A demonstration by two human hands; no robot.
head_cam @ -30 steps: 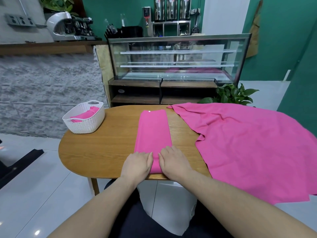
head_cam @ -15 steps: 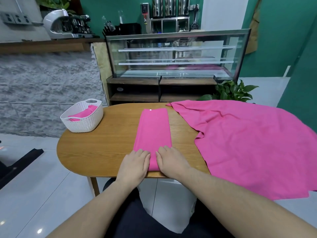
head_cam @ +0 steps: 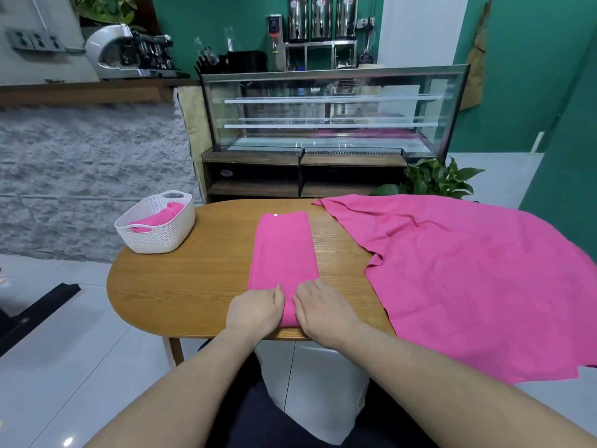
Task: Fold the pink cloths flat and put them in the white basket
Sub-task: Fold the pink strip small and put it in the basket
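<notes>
A pink cloth folded into a long narrow strip [head_cam: 282,250] lies lengthwise on the wooden table [head_cam: 181,286]. My left hand [head_cam: 255,310] and my right hand [head_cam: 323,310] sit side by side on its near end at the table's front edge, fingers curled onto the fabric and holding it. A large unfolded pink cloth [head_cam: 468,273] is spread over the table's right side and hangs off the edge. At the far left corner stands the white basket [head_cam: 156,232] with a folded pink cloth [head_cam: 161,216] inside.
Behind the table stand a glass display case [head_cam: 329,111] and a potted plant [head_cam: 433,181]. A stone-faced counter [head_cam: 90,176] is on the left. White tiled floor surrounds the table.
Both hands stayed at the strip's near end; their fingers went from lying flat on the cloth to curling on it. The camera shifted slightly.
</notes>
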